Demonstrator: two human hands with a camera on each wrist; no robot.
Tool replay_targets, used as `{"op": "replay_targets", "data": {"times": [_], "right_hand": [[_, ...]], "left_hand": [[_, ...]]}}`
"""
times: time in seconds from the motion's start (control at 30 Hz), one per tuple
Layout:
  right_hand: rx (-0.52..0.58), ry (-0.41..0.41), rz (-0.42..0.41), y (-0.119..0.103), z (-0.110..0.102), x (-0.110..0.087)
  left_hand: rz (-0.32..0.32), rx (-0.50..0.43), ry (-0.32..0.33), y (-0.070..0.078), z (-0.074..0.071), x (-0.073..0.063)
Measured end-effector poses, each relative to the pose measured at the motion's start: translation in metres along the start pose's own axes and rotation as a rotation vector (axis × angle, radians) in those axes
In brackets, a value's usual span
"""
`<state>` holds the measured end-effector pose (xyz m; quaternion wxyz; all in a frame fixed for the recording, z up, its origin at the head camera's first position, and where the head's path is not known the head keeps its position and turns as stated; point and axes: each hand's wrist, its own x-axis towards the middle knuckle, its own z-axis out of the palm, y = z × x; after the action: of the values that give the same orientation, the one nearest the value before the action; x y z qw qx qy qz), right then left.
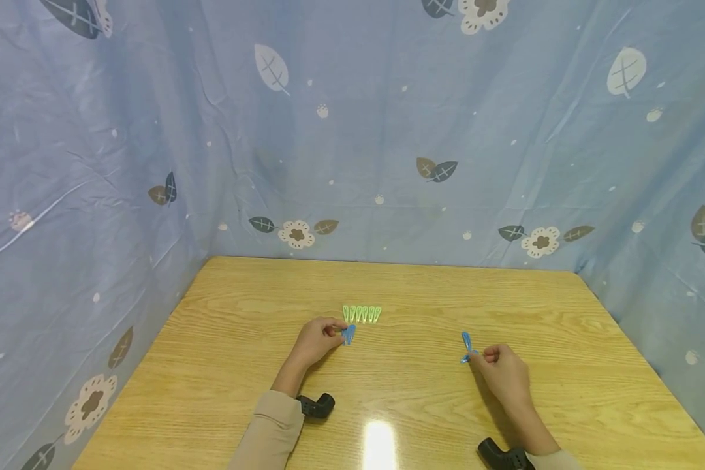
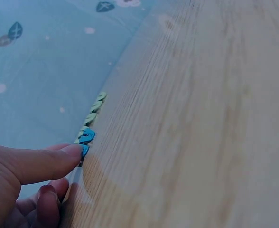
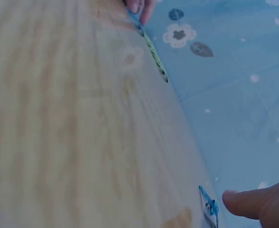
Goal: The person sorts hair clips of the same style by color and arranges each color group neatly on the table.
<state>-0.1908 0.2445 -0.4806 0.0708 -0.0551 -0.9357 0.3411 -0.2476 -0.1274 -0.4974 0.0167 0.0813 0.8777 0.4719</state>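
My left hand [image 1: 318, 343] pinches a blue hair clip [image 1: 344, 335] lengthwise, index finger at its top and thumb at its lower end. A second blue hair clip [image 2: 87, 136] lies right beside it. Just beyond stand several pale green hair clips [image 1: 361, 314] in a neat row. On the right, my right hand [image 1: 502, 375] hovers at a small loose group of blue hair clips [image 1: 467, 339], fingertips close over the nearer one. In the right wrist view its thumb [image 3: 246, 202] shows a gap from the blue clips [image 3: 209, 203]; the other fingers are hidden there.
The wooden table [image 1: 411, 391] spreads under both hands. Blue patterned cloth [image 1: 352, 130] hangs behind it and along both sides. Black wrist cameras [image 1: 317, 406] sit on both wrists, low over the tabletop.
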Motion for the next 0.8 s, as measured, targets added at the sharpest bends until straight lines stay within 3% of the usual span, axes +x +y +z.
{"op": "replay_targets", "data": {"times": [0.13, 0.3, 0.6, 0.8], "right_hand": [[-0.036, -0.024, -0.035, -0.004, 0.003, 0.004], [-0.049, -0.031, -0.022, -0.007, 0.003, 0.006], [0.004, -0.056, 0.034, -0.006, -0.004, 0.009], [0.034, -0.044, 0.024, -0.002, -0.006, 0.009]], "left_hand": [[-0.003, -0.001, 0.004, 0.0, -0.001, -0.001], [-0.008, 0.001, 0.002, -0.001, -0.001, -0.001], [-0.01, 0.001, 0.004, -0.001, 0.0, 0.0], [-0.005, -0.007, -0.002, -0.001, 0.0, 0.0]]}}
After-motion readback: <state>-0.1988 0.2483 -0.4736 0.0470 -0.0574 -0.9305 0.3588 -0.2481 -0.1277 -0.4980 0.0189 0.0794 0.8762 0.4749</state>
